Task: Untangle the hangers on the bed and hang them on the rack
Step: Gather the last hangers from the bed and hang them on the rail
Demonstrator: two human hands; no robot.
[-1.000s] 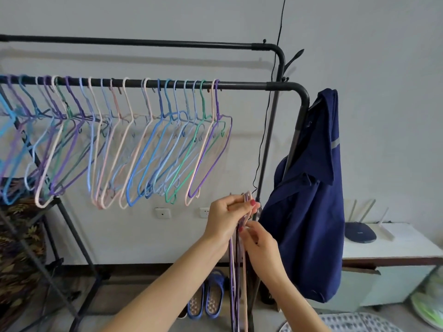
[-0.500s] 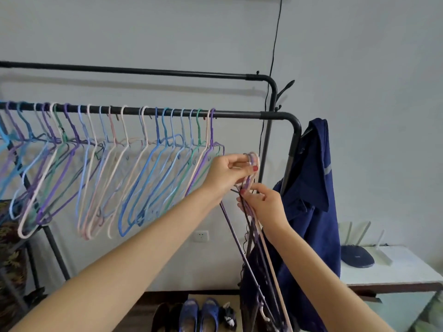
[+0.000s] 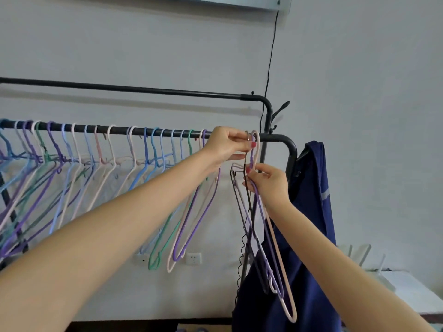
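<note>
Head view: my left hand (image 3: 227,146) is raised to the front bar of the black metal clothes rack (image 3: 275,138), thumb & fingers pinching the hook tops of a small bunch of thin pastel wire hangers (image 3: 266,226) – pink, purple, grey. The hooks are right at the bar, near its bent right end; if they already sit over it, I cannot tell. My right hand (image 3: 269,185) is just below and grips the necks of the same bunch, fingers curled round them. The hanger bodies hang down in front of a dark blue garment (image 3: 314,212). Left along the bar hangs a long row of coloured wire hangers (image 3: 100,168), partly behind my left arm.
</note>
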